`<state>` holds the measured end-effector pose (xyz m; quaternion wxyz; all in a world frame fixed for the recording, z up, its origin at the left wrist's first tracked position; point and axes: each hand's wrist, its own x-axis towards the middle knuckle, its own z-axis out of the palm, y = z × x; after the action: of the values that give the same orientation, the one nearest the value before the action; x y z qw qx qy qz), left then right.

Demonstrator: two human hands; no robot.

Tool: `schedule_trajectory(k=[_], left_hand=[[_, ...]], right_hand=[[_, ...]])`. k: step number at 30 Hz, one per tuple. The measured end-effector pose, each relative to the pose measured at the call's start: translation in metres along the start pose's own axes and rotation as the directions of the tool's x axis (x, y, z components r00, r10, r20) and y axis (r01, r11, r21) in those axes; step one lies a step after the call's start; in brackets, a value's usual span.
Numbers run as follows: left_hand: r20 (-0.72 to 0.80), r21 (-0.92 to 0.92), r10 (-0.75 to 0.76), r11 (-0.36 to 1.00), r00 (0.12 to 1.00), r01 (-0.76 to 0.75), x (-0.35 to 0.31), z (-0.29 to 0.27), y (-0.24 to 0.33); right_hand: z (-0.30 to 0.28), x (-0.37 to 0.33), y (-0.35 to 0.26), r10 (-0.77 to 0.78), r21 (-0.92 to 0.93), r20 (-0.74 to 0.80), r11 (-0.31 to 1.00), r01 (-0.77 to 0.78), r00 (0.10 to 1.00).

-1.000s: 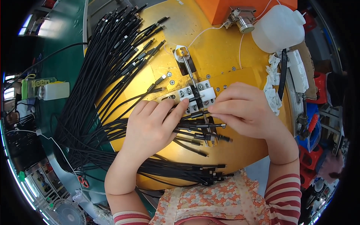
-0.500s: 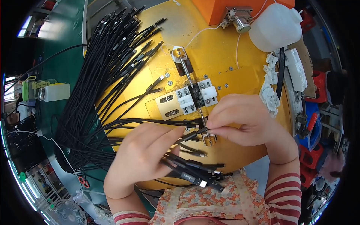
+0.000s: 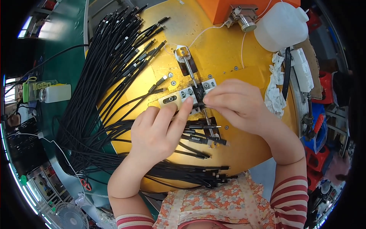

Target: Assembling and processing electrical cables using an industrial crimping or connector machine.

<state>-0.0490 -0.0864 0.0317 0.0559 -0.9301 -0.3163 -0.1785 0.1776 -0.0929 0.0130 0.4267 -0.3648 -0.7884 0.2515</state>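
My left hand (image 3: 156,131) is curled over a few black cables (image 3: 198,138), whose connector ends stick out to the right beneath it. Its index finger reaches to the white clamp block (image 3: 187,93) at the left of a small metal fixture. Over the fixture's right-hand block (image 3: 208,84) is my right hand (image 3: 238,105), thumb and fingers pinched at the end of a black cable; the tip is mostly hidden by the fingers. Two thin metal rods point at the dark fixture centre (image 3: 199,92): the far rod (image 3: 189,70) and the near rod (image 3: 207,120).
A large bundle of black cables (image 3: 91,76) lies along the left, with more cable ends (image 3: 206,173) near my apron. At the far right are a white plastic bottle (image 3: 281,27), crumpled tissue (image 3: 275,86) and an orange box (image 3: 221,9). A small clear bottle (image 3: 55,94) stands left.
Both hands have moved away from me to the fixture, bringing the pinched cable end along. The cables under my left hand have shifted, and their ends now lie over the near rod.
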Motion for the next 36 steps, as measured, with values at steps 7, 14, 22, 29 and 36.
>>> schedule_trajectory(k=[7, 14, 22, 29, 36], left_hand=[[0.004, -0.041, 0.029, 0.999, 1.000, -0.029, -0.006, 0.014, -0.005], [0.019, -0.092, 0.022, 0.996, 1.000, -0.020, -0.006, 0.017, -0.005], [0.033, -0.089, 0.023, 0.996, 0.999, -0.021, -0.003, 0.014, -0.005], [0.040, -0.102, 0.015, 0.995, 0.999, -0.011, -0.002, 0.014, -0.004], [0.023, -0.095, 0.022, 0.995, 0.999, -0.020, -0.002, 0.013, -0.003]], right_hand=[[0.004, 0.003, -0.003, 0.178, -0.105, -0.001, 0.979, -0.177, 0.984], [-0.001, 0.001, -0.010, 0.133, -0.267, 0.083, 0.958, -0.106, 0.988], [-0.012, -0.003, -0.014, 0.155, -0.268, 0.170, 0.958, -0.106, 0.973], [-0.030, 0.006, -0.028, 0.431, 0.167, 0.438, 0.823, -0.543, 0.789], [-0.018, -0.001, -0.022, 0.272, 0.114, 0.238, 0.945, -0.305, 0.932]])
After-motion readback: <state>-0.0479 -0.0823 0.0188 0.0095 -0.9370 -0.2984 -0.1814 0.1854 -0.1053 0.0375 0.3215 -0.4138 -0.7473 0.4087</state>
